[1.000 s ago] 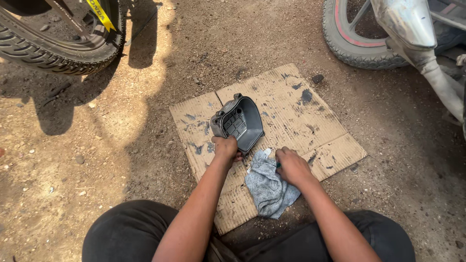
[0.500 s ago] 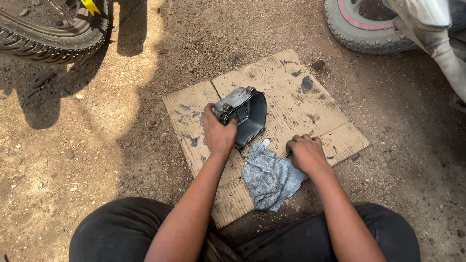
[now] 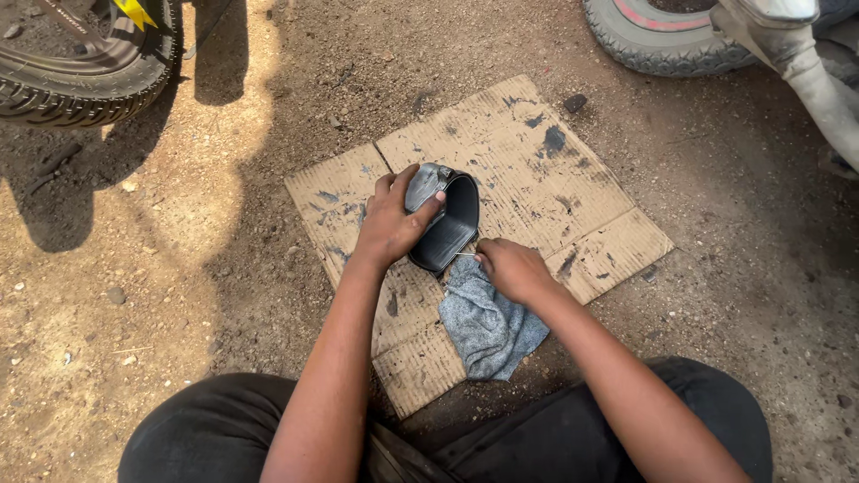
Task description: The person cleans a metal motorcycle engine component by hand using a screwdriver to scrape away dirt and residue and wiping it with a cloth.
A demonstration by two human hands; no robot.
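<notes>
A dark, hollow black plastic housing (image 3: 450, 222) lies on a stained sheet of cardboard (image 3: 546, 179) on the dirt. My left hand (image 3: 390, 222) grips its left side, thumb on its top edge. My right hand (image 3: 510, 266) rests just right of the housing, fingers pinched on a thin metal pin or wire by its lower rim. A crumpled grey-blue rag (image 3: 486, 324) lies on the cardboard under and below my right hand. My knees in black trousers frame the bottom of the view.
A motorcycle tyre (image 3: 85, 85) with a yellow part stands at the top left. Another tyre (image 3: 662, 40) with a red rim stripe and a dusty exhaust pipe (image 3: 819, 80) sit at the top right. Loose dirt and small stones surround the cardboard.
My left hand shifted from the housing's lower edge up onto its side. My right hand moved off the rag toward the housing's rim. The housing turned slightly.
</notes>
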